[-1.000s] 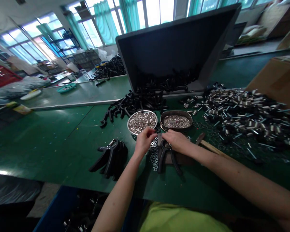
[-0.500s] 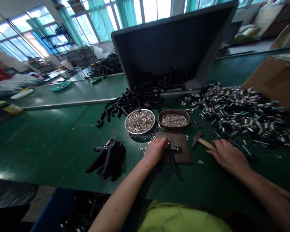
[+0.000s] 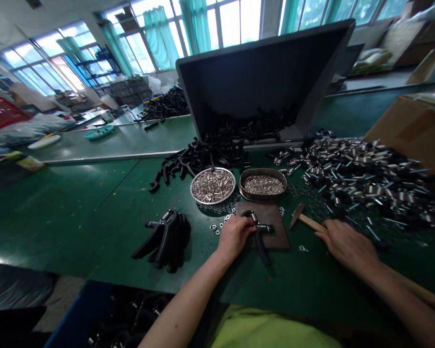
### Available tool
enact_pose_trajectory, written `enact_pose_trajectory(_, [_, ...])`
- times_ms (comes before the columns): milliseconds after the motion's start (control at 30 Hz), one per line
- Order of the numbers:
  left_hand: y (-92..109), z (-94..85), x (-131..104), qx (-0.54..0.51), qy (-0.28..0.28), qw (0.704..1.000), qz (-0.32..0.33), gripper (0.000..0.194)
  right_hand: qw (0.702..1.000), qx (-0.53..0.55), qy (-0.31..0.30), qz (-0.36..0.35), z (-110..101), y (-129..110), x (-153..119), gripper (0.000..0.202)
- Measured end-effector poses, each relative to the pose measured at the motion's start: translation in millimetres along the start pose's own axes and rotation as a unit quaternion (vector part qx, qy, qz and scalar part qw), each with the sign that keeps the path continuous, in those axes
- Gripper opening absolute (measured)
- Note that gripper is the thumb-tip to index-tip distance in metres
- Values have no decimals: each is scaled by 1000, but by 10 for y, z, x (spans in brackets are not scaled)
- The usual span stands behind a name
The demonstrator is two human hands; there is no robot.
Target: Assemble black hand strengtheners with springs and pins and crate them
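Note:
My left hand grips a black hand-grip piece with a metal spring, which lies over a flat brown metal plate. To the right, my right hand is closed round the wooden handle of a hammer, whose head rests beside the plate. Behind the plate stand a round dish of small metal pins and an oval tin of tiny metal parts. Several assembled black grips lie together left of my left hand.
A big grey bin lies tipped at the back, with black handles spilling out. Springs and bolts are heaped at the right by a cardboard box. Below the left table edge is a blue crate.
The view has tilted slightly, so the scene sits a little lower and further right. My left fingers have shifted slightly on the black grip; my right hand still holds the hammer.

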State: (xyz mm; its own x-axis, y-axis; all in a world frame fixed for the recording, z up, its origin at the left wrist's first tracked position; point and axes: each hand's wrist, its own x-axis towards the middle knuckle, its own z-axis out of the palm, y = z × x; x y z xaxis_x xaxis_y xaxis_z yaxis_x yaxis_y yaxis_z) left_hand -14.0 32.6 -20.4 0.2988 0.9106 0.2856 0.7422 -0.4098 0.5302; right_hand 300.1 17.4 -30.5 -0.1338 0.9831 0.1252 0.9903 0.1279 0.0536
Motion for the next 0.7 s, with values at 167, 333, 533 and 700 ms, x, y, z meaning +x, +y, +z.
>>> enact_pose_trajectory(167, [73,-79,-105,90,-35,994,49,26,995,103,12,10,-246,-212,105,30])
enact_pose_trajectory(333, [150,-123,-123,151,-67,985,52,33,939,337,-14,-65,-538,-772,368,37])
enact_pose_trajectory(533, [109,-123,-169,61,-51,997,-3,38,912,396,-100,-36,-421,-880,402,34])
enact_pose_trajectory(700, [70,-119,-187,-73,-8,994,-83,42,828,538,-129,90,-469,-821,251,42])
